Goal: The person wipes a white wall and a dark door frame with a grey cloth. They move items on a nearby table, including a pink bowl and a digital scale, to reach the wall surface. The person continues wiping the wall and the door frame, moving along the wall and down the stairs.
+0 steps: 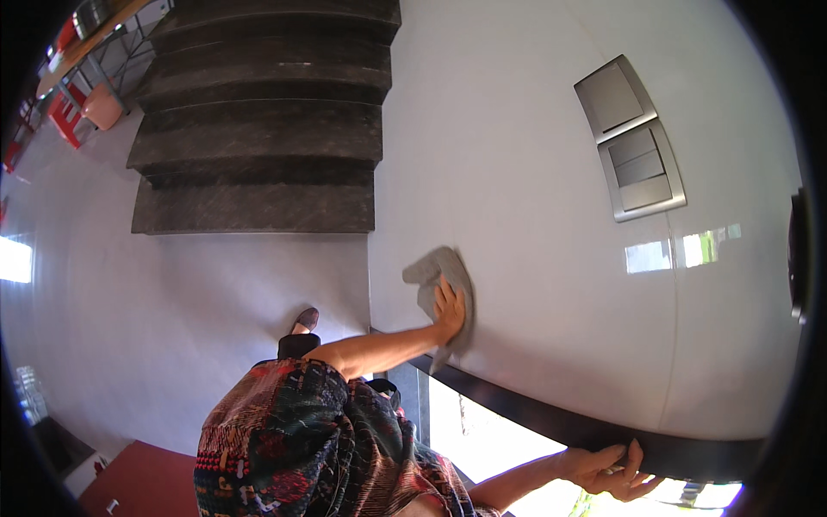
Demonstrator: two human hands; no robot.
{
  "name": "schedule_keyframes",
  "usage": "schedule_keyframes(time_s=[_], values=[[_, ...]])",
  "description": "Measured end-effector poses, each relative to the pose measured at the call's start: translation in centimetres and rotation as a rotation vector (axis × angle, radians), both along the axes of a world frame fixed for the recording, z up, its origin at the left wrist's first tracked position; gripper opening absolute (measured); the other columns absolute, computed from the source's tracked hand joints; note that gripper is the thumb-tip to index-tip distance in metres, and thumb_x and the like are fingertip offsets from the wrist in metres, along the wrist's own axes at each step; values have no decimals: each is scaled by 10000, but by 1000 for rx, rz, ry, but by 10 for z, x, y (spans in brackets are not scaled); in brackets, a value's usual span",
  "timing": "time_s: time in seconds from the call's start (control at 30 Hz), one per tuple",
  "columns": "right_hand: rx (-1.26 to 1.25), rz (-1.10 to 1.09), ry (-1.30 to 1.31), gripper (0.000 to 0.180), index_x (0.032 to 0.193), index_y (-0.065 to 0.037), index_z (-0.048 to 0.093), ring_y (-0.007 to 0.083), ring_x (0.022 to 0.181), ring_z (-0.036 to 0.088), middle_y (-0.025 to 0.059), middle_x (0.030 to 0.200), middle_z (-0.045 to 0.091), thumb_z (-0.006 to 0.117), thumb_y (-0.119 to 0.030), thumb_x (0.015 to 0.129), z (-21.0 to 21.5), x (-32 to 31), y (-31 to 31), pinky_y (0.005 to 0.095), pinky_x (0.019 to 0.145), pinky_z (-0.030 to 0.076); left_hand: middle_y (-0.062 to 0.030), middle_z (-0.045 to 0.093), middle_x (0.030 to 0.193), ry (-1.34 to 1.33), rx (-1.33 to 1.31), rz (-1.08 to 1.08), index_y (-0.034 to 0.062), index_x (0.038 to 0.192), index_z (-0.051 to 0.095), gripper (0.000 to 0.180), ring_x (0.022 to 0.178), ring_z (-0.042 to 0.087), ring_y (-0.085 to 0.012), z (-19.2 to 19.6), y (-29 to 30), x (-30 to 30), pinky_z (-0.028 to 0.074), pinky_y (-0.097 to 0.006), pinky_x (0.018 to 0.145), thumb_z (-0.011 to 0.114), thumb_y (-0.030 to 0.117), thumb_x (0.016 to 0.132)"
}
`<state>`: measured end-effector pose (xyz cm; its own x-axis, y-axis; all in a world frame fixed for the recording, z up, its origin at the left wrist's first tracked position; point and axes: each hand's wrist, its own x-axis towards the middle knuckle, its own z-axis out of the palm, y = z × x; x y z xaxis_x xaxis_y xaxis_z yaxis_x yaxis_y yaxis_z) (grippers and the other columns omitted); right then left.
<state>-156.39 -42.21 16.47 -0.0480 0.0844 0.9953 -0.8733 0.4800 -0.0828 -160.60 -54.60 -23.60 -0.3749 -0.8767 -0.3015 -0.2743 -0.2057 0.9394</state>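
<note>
A grey cloth (431, 271) lies against the glossy white tiled wall (534, 258). My left hand (450, 312) presses it there with the fingers stretched over it. One end of the cloth hangs below the palm toward a dark door frame (551, 414). Lower right, my right hand (607, 472) grips the edge of that frame, its fingers bent around it. Bright light comes through the opening beside the frame.
Dark stone stairs (267, 129) rise beside the wall. Metal-framed switches (642, 168) sit higher on the wall. At the far left are a table (73, 65), a red stool (65, 116) and a pink bucket (102, 106). A red surface (142, 482) lies lower left.
</note>
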Motion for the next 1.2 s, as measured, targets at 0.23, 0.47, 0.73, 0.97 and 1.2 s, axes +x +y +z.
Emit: schedule_keyframes(time_s=[0.23,0.47,0.73,0.97,1.2], values=[[-7,81,-70,159,861,-89,664,271,1197,374,155,1314,394,520,-88,793,-3,0,5,402,899,418,-290,-164,1494,376,189,-187,204,1479,-151,830,1377,-109,-504,191,85,69,47,-625,1088,401,414,896],[60,128,-129,135,894,-42,626,319,1277,284,207,1368,268,521,-72,814,-6,-3,11,470,919,404,-281,-122,1504,320,-241,-193,221,1490,-107,838,1384,-103,-490,249,31,69,70,-641,1075,436,325,860],[77,52,41,147,862,-28,604,353,1244,307,237,1349,268,480,3,790,4,7,-2,488,933,360,-142,58,1544,321,-18,171,262,1499,-17,751,1403,38,-427,202,-199,22,142,-592,1094,378,513,912],[119,-48,36,212,976,-74,579,333,1304,256,207,1397,221,491,-70,783,2,-1,9,490,991,375,-121,46,1557,517,57,109,259,1502,-2,769,1400,48,-447,290,-305,37,140,-573,1113,276,646,899],[34,-52,-45,167,933,-106,571,336,1268,276,182,1395,245,502,-176,798,-2,2,4,502,943,371,-184,-48,1554,597,-365,4,272,1504,2,710,1399,-72,-463,437,-360,39,53,-557,1124,266,578,920]])
